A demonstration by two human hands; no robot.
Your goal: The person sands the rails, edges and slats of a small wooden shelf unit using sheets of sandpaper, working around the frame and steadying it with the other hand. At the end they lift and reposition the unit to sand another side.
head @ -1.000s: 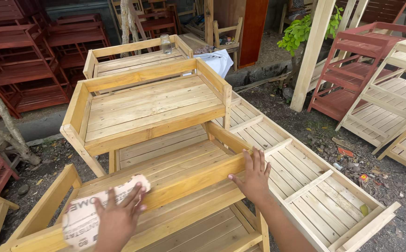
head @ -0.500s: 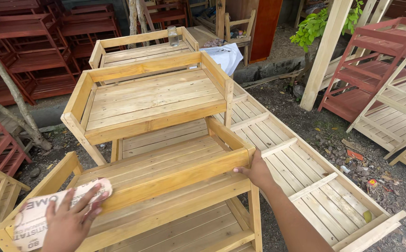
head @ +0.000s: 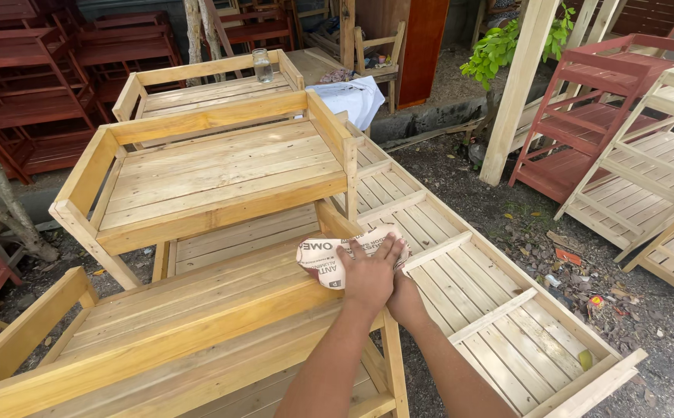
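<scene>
A pale wooden tiered shelf rack [head: 221, 178] stands in front of me. My left hand [head: 368, 272] lies flat on a sheet of sandpaper [head: 329, 255], printed backing up, and presses it onto the right end of the rack's lower front rail [head: 198, 333]. My right hand [head: 408, 300] sits just under and behind the left one. It grips the rack's right front corner and is partly hidden by the left hand.
A long unpainted slatted rack [head: 476, 310] lies flat on the gravel to the right. More pale racks [head: 646, 178] and red-brown ones [head: 585, 116] lean at far right, with others stacked at upper left [head: 35, 93]. A glass jar [head: 262, 65] stands on the rear rack beside a white cloth [head: 352, 97].
My left hand slid the sandpaper along the front rail from its left end to its right end, up against my right hand. The right hand stayed on the corner.
</scene>
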